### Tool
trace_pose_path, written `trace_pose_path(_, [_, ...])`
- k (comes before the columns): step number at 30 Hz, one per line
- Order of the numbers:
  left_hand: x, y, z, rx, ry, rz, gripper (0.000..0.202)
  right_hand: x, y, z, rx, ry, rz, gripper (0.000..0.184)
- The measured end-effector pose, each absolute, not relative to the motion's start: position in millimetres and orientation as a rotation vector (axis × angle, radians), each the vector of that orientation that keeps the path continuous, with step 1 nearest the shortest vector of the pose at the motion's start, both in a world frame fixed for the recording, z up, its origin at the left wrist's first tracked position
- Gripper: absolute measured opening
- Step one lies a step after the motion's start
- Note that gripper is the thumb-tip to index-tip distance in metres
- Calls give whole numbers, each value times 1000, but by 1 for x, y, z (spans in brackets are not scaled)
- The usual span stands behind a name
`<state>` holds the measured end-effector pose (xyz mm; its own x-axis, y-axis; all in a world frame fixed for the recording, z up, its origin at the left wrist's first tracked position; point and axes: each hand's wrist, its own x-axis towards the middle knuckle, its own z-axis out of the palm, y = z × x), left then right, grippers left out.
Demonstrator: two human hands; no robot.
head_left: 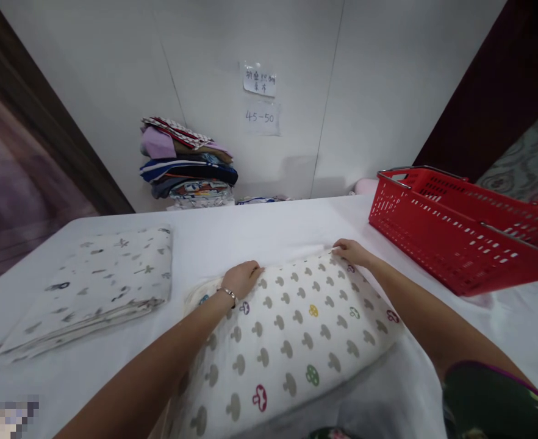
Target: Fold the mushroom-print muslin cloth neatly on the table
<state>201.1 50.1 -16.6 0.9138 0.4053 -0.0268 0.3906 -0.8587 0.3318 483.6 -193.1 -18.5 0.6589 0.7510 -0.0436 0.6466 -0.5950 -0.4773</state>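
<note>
A white cloth with a mushroom print (291, 329) lies folded in layers in front of me, its near side reaching the table's front edge. At the cloth's far edge, left of its middle, my left hand (242, 279) is closed on the fabric and wears a bracelet at the wrist. My right hand (350, 251) pinches the far right corner between thumb and fingers. To the left rests a second folded cloth (113, 274), white with small grey and coloured figures; neither hand touches it.
A red plastic basket (452, 238) with metal handles stands at the right of the white-covered table (278, 225). Behind the table is a stack of folded fabrics (189, 164) against the wall. Two paper notes (260, 97) are stuck above. A dark curtain hangs on the left.
</note>
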Motion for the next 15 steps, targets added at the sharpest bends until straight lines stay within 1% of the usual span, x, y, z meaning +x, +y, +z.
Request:
trace_pose_path(3, [202, 50, -17, 2766, 615, 40, 34, 483, -189, -22, -2491, -1017, 317, 26])
trace_pose_path(7, [207, 49, -18, 2825, 683, -18, 32, 482, -182, -26, -2599, -916, 220, 23])
trace_pose_path(10, [208, 46, -19, 2840, 685, -26, 32, 478, -184, -28, -2661, -923, 189, 29])
trace_pose_path(12, [208, 44, -21, 2828, 701, -26, 32, 472, -186, -27, -2703, -1009, 80, 35])
trace_pose_path(15, [206, 40, -23, 2801, 750, -31, 29, 454, -181, -28, -2593, -1355, -260, 42])
